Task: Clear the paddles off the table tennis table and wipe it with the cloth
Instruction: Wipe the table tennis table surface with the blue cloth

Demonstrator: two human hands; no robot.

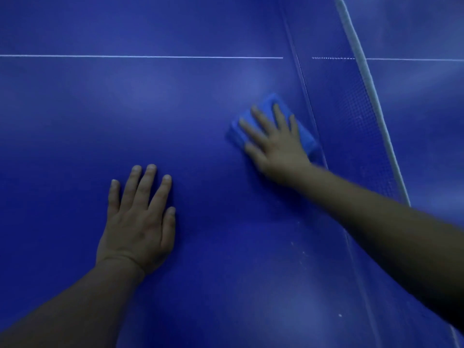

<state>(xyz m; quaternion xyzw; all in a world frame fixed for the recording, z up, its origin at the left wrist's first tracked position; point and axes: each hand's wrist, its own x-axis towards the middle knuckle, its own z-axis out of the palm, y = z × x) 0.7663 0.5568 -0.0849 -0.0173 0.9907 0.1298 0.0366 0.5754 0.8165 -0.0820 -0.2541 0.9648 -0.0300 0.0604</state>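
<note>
Right hand [275, 144], fingers spread, presses the folded blue cloth [270, 104] beside the net [351, 101], left hand [136, 222] flat, fingers straight, on wide-open blue table [75, 121].

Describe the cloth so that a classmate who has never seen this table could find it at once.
Start at the net running diagonally across the blue table. Just beside its foot, on the near half, the right hand presses flat on a folded blue cloth. It is a lighter blue than the table, and the only loose item in view.

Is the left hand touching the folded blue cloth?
Apart. The head view shows bare table between the left hand, flat on the table, and the folded blue cloth.
</note>
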